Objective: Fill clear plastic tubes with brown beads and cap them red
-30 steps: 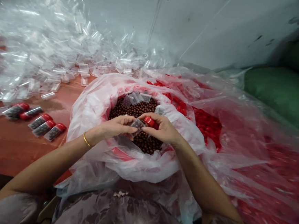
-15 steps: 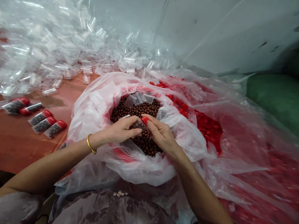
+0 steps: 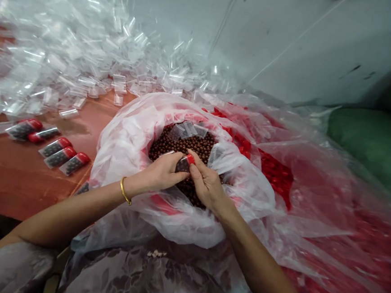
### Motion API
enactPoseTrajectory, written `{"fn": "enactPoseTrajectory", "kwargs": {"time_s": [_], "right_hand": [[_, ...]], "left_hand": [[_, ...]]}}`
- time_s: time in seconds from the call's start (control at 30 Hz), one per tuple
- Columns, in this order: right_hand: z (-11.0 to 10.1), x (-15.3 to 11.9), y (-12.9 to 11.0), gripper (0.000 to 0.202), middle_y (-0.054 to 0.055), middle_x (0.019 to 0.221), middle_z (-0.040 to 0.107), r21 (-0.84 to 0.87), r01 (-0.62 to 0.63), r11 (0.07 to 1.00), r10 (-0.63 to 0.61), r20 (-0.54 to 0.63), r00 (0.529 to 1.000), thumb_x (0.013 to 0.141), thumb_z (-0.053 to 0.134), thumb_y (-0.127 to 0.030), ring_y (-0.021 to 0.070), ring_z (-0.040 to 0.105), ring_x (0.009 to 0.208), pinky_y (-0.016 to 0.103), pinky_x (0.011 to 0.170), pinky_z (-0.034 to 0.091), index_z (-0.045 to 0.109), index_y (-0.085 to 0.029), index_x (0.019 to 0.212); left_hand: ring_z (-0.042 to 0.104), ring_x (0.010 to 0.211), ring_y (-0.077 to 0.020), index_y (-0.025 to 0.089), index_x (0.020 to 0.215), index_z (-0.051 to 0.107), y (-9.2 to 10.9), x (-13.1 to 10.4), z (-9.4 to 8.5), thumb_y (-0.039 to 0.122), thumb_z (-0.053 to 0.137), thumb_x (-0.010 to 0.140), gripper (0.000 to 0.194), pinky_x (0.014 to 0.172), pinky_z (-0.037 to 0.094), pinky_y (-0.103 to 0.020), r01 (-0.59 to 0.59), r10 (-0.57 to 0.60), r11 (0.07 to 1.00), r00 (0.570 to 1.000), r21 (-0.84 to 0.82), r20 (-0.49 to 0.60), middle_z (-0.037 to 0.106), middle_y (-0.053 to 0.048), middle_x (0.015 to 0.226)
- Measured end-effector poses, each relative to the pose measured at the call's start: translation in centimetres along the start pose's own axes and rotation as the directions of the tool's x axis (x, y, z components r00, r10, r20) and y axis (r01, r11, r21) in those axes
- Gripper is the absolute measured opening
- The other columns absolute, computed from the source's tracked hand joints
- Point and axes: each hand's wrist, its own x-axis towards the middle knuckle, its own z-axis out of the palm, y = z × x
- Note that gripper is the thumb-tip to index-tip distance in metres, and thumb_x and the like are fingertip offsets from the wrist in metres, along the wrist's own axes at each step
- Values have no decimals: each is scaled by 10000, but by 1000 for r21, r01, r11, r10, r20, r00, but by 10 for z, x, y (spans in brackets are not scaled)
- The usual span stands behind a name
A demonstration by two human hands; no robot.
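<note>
Between my hands, above the bag's opening, is a small clear plastic container [image 3: 182,164] filled with dark balls. My left hand [image 3: 162,172] is closed around its body. The fingers of my right hand [image 3: 208,183] pinch the red cap [image 3: 190,158], which sits on the container's end. Below lie many brown balls [image 3: 197,145] in a white plastic bag [image 3: 121,147] with its rim rolled outward. Several clear empty containers [image 3: 190,129] rest on the balls at the far side. Part of another clear piece shows behind my left fingers.
A heap of clear empty containers [image 3: 70,51] covers the back left. Several filled, red-capped containers [image 3: 75,163] lie on the orange-brown table surface [image 3: 13,177]. To the right is a translucent bag of red caps [image 3: 276,173], with a green sack [image 3: 368,142] behind.
The red cap, held at the container's mouth before, now sits on the container. My right fingers have shifted to grip the cap's side. The view has moved slightly left.
</note>
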Motion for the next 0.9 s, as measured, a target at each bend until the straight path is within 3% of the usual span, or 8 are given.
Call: {"fn": "enactPoseTrajectory", "kwargs": {"time_s": [0.13, 0.23, 0.37, 0.47, 0.53, 0.6, 0.77, 0.9], "right_hand": [[-13, 2, -2, 475, 79, 1233, 689, -107, 56, 993, -52, 33, 998, 976, 355, -430, 206, 719, 950, 315, 829, 573, 605, -213, 1317], [-24, 13, -7, 536, 84, 927, 758, -74, 82, 994, -83, -6, 997, 955, 346, -544, 206, 714, 826, 309, 739, 560, 741, -200, 1068], [-18, 33, -18, 712, 34, 619, 600, 272, -120, 955, 161, -135, 978, 918, 239, -684, 156, 603, 594, 283, 590, 504, 743, -184, 971], [-2, 41, -23, 837, 62, 847, 653, 519, -259, 815, 281, 38, 959, 898, 83, -715, 144, 607, 649, 278, 621, 522, 654, -183, 1202], [6, 42, -22, 866, 79, 1127, 650, 565, -284, 774, 236, 158, 959, 887, 0, -710, 172, 652, 922, 310, 836, 538, 500, -218, 1396], [10, 41, -20, 856, 57, 1368, 549, 556, -263, 788, 165, 220, 961, 874, -15, -728, 192, 544, 1231, 365, 1069, 422, 338, -264, 1501], [8, 37, -22, 855, 23, 1586, 301, 482, -121, 868, 24, 203, 979, 862, 176, -778, 210, 208, 1485, 410, 1229, 124, 269, -255, 1532], [-2, 37, -35, 826, 52, 1516, 426, 551, -107, 827, 17, 165, 986, 897, 59, -723, 218, 358, 1422, 449, 1173, 275, 330, -237, 1507]], "left_hand": [[455, 638, -117, 173, 745, 486, 5, -1, 0, 280, 626, 781, 180, 602, 340, -249, -5, 6, 1000, 1000, 29, -12, 525, 28, 695], [476, 643, -120, 172, 744, 508, 9, -2, 1, 325, 642, 764, 205, 600, 341, -244, -9, 9, 1000, 1000, 16, 7, 547, 23, 696], [454, 571, -107, 172, 690, 532, 14, -3, 3, 364, 640, 749, 228, 569, 306, -238, -20, 13, 996, 997, 92, 73, 526, 34, 613], [442, 535, -109, 173, 624, 519, 15, -4, 3, 406, 643, 735, 286, 537, 286, -241, -14, -7, 984, 993, 180, 116, 518, 23, 566], [466, 541, -121, 171, 635, 544, 15, -5, 3, 386, 636, 736, 254, 534, 300, -245, -31, -3, 973, 989, 228, 145, 557, 4, 584], [502, 562, -141, 162, 699, 594, 15, -5, 3, 351, 626, 740, 195, 541, 319, -255, -67, 14, 952, 985, 300, 175, 614, -27, 638], [568, 607, -176, 141, 834, 641, 11, -5, 4, 321, 609, 755, 199, 565, 366, -269, -163, 82, 884, 977, 439, 199, 673, -75, 722], [559, 568, -156, 160, 751, 604, 12, -7, 7, 395, 600, 795, 239, 559, 390, -264, -284, 256, 856, 959, 432, 124, 633, -42, 640]]}}
